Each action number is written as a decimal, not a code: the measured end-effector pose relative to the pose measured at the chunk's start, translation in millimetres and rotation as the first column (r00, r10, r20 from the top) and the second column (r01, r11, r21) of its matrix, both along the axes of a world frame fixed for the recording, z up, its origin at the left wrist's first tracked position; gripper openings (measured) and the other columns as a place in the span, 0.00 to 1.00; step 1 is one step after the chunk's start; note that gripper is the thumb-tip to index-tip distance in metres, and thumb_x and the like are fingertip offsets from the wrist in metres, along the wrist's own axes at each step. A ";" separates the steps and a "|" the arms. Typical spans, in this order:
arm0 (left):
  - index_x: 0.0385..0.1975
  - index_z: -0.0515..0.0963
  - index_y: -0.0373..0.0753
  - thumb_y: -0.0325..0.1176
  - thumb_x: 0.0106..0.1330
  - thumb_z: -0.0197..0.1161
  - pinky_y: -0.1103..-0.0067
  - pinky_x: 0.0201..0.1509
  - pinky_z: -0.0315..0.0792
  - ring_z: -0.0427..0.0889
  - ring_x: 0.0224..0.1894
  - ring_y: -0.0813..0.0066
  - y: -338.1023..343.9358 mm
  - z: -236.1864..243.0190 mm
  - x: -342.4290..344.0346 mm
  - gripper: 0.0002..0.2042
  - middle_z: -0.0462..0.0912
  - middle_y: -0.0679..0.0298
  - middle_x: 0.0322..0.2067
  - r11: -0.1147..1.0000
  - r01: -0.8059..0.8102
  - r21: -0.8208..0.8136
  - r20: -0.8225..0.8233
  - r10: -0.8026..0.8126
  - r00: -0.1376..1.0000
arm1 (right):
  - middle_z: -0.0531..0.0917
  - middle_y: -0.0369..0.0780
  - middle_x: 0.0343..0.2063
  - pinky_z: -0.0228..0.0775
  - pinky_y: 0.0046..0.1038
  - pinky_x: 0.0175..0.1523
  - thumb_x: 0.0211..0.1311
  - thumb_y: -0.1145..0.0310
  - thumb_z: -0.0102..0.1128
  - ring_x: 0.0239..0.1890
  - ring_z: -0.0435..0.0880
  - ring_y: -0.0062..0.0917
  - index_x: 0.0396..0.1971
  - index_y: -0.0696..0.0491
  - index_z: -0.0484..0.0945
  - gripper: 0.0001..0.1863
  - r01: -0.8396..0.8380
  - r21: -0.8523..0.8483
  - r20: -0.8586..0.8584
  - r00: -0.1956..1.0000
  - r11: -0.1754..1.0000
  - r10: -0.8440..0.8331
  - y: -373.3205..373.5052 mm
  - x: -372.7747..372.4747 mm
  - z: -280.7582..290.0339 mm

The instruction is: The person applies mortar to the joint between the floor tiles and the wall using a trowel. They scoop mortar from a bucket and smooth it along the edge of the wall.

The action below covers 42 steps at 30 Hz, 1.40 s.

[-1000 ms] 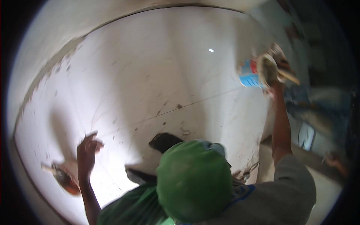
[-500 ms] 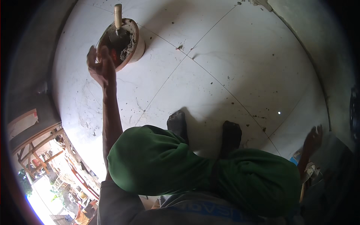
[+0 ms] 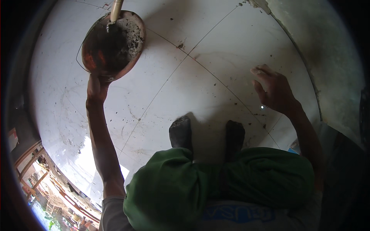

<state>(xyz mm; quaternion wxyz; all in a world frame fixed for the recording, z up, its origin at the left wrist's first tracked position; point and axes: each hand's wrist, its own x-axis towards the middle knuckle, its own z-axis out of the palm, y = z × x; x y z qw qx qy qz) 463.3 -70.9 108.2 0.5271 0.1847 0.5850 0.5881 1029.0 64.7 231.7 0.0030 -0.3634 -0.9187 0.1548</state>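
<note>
My left hand (image 3: 98,85) grips the lower rim of a reddish bucket (image 3: 130,67) at the upper left, which holds dark grey, crusted material. A pale wooden-handled tool (image 3: 115,10), probably a trowel, stands in the bucket, its head partly hidden in the dark contents. My right hand (image 3: 269,86) is raised at the right, fingers apart and slightly bent, with nothing in it. Below it are my bent legs in green trousers and my two dark feet on the tiles.
A white tiled floor (image 3: 169,96) with specks of debris meets a grey wall (image 3: 334,57) at the right. A blue object (image 3: 294,146) is partly hidden beside my right knee. At the lower left is a bright opening (image 3: 52,192) with wooden framing and clutter.
A second ago my right hand held a blue-labelled can; now it is empty and has moved forward from my side. My left hand has closed on the bucket's rim. The view has turned.
</note>
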 end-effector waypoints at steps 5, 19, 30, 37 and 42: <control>0.60 0.75 0.29 0.31 0.71 0.59 0.70 0.51 0.83 0.86 0.45 0.68 -28.8 24.8 66.5 0.20 0.85 0.57 0.49 0.993 -0.076 -0.092 0.045 0.081 0.996 | 0.85 0.51 0.52 0.82 0.42 0.56 0.68 0.68 0.61 0.54 0.85 0.43 0.55 0.62 0.81 0.20 -0.108 0.215 -0.054 0.991 0.971 0.122 21.6 -54.5 43.0; 0.69 0.70 0.29 0.33 0.78 0.57 0.68 0.66 0.75 0.82 0.60 0.64 -63.5 12.4 164.3 0.23 0.81 0.51 0.60 0.994 -0.107 0.025 0.144 0.102 0.984 | 0.77 0.38 0.45 0.66 0.39 0.56 0.69 0.56 0.55 0.59 0.71 0.30 0.46 0.54 0.83 0.19 -0.301 0.529 0.293 0.942 0.793 0.162 -5.0 -173.5 6.9; 0.60 0.79 0.24 0.31 0.79 0.59 0.73 0.66 0.71 0.83 0.54 0.69 3.2 65.0 222.4 0.18 0.86 0.54 0.53 0.983 0.084 0.162 -0.111 -0.066 0.992 | 0.85 0.50 0.40 0.73 0.50 0.55 0.54 0.64 0.63 0.46 0.86 0.44 0.54 0.56 0.79 0.25 -0.116 -0.063 0.426 0.895 0.991 0.132 -8.7 -124.8 6.8; 0.60 0.81 0.26 0.35 0.76 0.63 0.69 0.69 0.71 0.83 0.56 0.65 10.8 87.7 253.6 0.20 0.87 0.53 0.51 0.973 0.135 0.186 -0.197 -0.098 0.976 | 0.84 0.50 0.23 0.77 0.48 0.46 0.63 0.65 0.62 0.34 0.88 0.47 0.39 0.58 0.84 0.12 0.125 0.029 0.135 0.983 0.992 -0.128 -41.6 -48.5 56.9; 0.60 0.80 0.25 0.36 0.77 0.62 0.68 0.67 0.73 0.83 0.57 0.64 13.2 92.7 275.6 0.20 0.87 0.52 0.52 0.970 0.165 0.177 -0.210 -0.127 0.970 | 0.83 0.50 0.22 0.78 0.47 0.42 0.70 0.59 0.58 0.29 0.87 0.43 0.35 0.62 0.84 0.18 0.455 -0.201 0.285 0.875 0.868 -0.392 -63.5 -18.7 33.7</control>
